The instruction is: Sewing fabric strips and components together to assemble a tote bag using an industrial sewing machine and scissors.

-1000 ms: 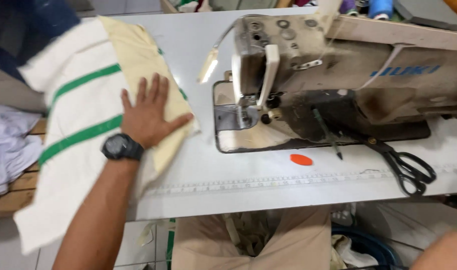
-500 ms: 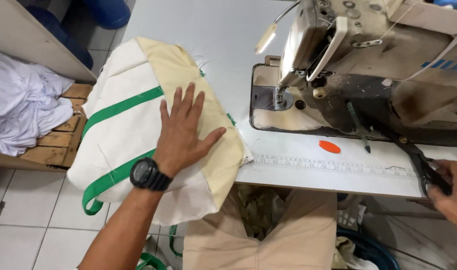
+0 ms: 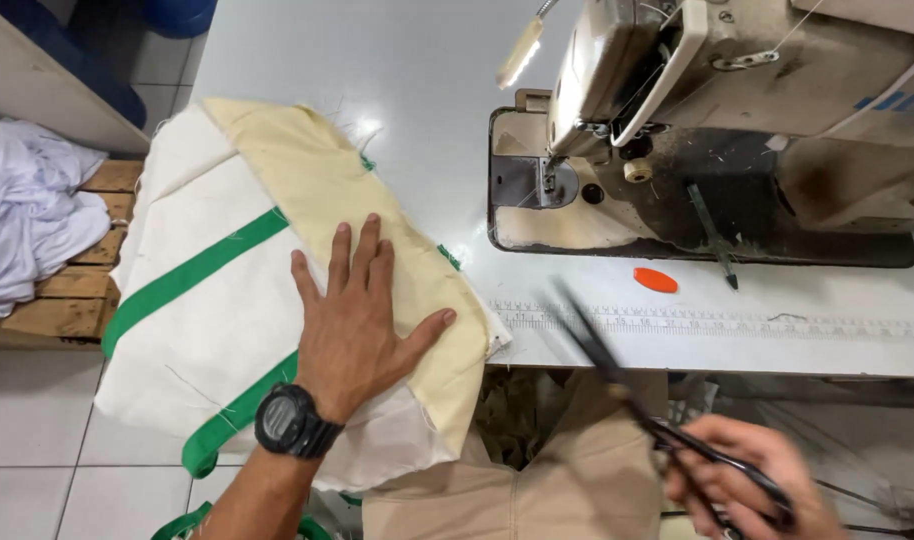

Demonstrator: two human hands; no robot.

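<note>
The folded fabric piece point(image 3: 277, 300), cream and white cloth with green webbing straps point(image 3: 192, 275), lies on the left end of the pale sewing table point(image 3: 377, 80), draping over its near edge, and it looks soft, light and floppy, so pressing it flat or gripping a folded edge would likely serve best. To its right stands the worn industrial sewing machine point(image 3: 737, 90). The left hand point(image 3: 352, 325) lies spread flat on the cloth, while the right hand point(image 3: 747, 480) is curled around black scissors point(image 3: 617, 375), blurred.
</note>
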